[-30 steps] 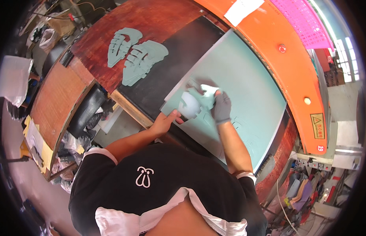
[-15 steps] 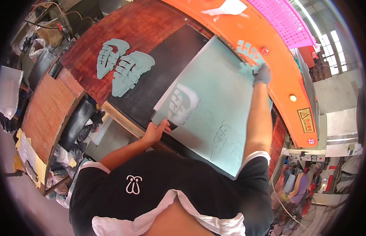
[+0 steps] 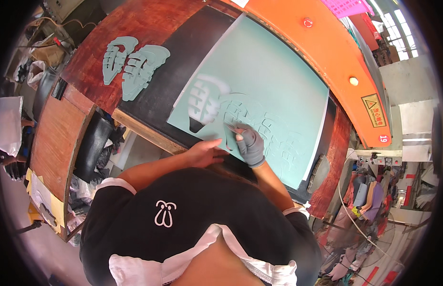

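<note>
A pale teal sheet point(image 3: 278, 62) lies over a white layer on the black board, with thin cut outlines along its near side. A shaped cut-out opening point(image 3: 202, 97) near its left corner shows white beneath. My right hand point(image 3: 252, 145), in a grey fingerless glove, is closed in a pinch on the edge of a cut teal piece point(image 3: 236, 110) beside that opening. My bare left hand point(image 3: 205, 151) rests open at the sheet's near edge, fingers stretched toward the right hand. Two stacks of slotted teal pieces, the left stack point(image 3: 117, 58) and the right stack point(image 3: 143, 71), lie farther left.
Beyond the sheet runs an orange machine beam point(image 3: 321, 62) with a red button point(image 3: 307, 22) and a pale knob point(image 3: 354, 81). A curved dark object point(image 3: 319, 174) lies at the board's right end. A wooden panel point(image 3: 57, 138) and bagged materials stand at left.
My right hand has come back from the orange beam to the sheet's near side; the teal piece it held is out of sight. My left hand has slid right and opened.
</note>
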`<action>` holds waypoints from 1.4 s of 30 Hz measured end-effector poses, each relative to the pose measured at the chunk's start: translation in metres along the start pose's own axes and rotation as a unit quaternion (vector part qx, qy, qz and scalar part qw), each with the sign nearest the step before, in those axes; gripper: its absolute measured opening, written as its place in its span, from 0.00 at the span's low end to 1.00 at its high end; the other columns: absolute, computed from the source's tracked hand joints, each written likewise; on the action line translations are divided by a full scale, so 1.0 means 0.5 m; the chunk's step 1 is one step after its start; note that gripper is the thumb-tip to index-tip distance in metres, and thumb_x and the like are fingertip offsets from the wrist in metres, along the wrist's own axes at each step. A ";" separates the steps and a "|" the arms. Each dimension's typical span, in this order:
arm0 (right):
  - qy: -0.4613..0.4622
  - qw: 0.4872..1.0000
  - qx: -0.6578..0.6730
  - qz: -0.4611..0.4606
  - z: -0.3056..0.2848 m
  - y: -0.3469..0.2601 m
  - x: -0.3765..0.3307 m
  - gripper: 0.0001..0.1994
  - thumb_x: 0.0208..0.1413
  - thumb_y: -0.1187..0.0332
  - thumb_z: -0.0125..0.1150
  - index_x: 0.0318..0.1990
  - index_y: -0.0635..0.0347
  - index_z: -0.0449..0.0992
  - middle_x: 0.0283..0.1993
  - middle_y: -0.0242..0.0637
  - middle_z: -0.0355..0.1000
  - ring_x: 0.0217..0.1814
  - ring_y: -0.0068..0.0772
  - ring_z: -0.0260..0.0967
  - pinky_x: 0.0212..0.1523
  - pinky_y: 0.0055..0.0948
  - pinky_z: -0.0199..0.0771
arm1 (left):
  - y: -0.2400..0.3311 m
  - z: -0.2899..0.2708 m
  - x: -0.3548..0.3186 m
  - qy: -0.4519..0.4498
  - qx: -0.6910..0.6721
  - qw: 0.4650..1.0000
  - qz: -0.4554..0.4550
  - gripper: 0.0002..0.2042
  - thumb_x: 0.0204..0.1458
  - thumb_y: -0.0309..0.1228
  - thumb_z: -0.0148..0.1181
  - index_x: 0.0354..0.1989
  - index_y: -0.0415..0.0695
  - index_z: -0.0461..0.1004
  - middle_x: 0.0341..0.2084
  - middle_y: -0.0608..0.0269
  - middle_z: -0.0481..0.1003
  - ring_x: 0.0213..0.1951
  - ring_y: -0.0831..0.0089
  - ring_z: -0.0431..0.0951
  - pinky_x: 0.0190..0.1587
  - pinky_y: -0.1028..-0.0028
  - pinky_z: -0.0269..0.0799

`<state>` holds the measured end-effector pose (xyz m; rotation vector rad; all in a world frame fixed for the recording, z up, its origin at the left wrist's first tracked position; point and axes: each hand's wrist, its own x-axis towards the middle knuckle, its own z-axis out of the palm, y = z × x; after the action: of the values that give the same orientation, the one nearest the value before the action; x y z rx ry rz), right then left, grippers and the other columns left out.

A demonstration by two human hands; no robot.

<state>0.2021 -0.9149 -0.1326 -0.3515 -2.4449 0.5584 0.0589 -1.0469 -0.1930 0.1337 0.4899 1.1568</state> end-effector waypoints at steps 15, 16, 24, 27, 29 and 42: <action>0.104 0.905 0.159 0.381 -0.079 0.117 0.082 0.16 0.58 0.57 0.49 0.31 0.63 0.72 0.22 0.31 0.64 0.27 0.24 0.59 0.28 0.28 0.63 | 0.002 0.031 0.015 0.131 0.277 0.933 0.190 0.16 0.60 0.41 0.46 0.47 0.42 0.68 0.39 0.61 0.74 0.40 0.72 0.75 0.39 0.71 0.70; 0.137 0.899 0.210 0.359 -0.088 0.147 0.106 0.17 0.58 0.57 0.49 0.29 0.64 0.71 0.22 0.28 0.63 0.25 0.22 0.57 0.26 0.28 0.61 | 0.003 0.028 0.016 0.130 0.282 0.933 0.182 0.15 0.59 0.40 0.46 0.46 0.41 0.68 0.38 0.61 0.74 0.39 0.72 0.75 0.37 0.71 0.70; 0.208 0.860 -0.212 0.414 -0.242 0.381 0.316 0.17 0.55 0.59 0.48 0.35 0.67 0.74 0.30 0.38 0.72 0.32 0.30 0.67 0.34 0.28 0.67 | -0.003 0.031 0.018 0.165 0.216 0.950 0.155 0.11 0.59 0.34 0.46 0.46 0.42 0.66 0.36 0.61 0.72 0.37 0.69 0.76 0.35 0.68 0.71; 0.267 0.878 -0.090 0.387 -0.317 0.384 0.352 0.18 0.56 0.58 0.47 0.36 0.67 0.73 0.31 0.38 0.72 0.33 0.32 0.66 0.36 0.29 0.66 | 0.000 0.030 0.016 0.170 0.209 0.949 0.164 0.11 0.59 0.33 0.45 0.47 0.41 0.65 0.36 0.61 0.72 0.37 0.69 0.76 0.36 0.67 0.72; 0.330 0.875 0.063 0.348 -0.375 0.353 0.345 0.18 0.57 0.58 0.47 0.37 0.67 0.72 0.32 0.38 0.71 0.34 0.32 0.65 0.38 0.30 0.65 | 0.001 0.026 0.015 0.154 0.215 0.952 0.154 0.12 0.60 0.34 0.45 0.48 0.42 0.65 0.37 0.60 0.72 0.40 0.68 0.75 0.38 0.67 0.71; -0.016 0.991 -0.129 0.029 -0.178 0.015 -0.178 0.12 0.47 0.71 0.60 0.40 0.60 0.71 0.36 0.41 0.73 0.36 0.46 0.70 0.37 0.36 0.71 | -0.102 0.109 0.096 -0.106 0.022 0.989 -0.100 0.25 0.58 0.45 0.47 0.62 0.52 0.54 0.60 0.65 0.58 0.61 0.65 0.58 0.56 0.62 0.56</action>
<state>0.3269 -0.9137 -0.1153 -0.5233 -2.5496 0.2719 0.1407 -1.0165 -0.1769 0.2378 0.3314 0.9239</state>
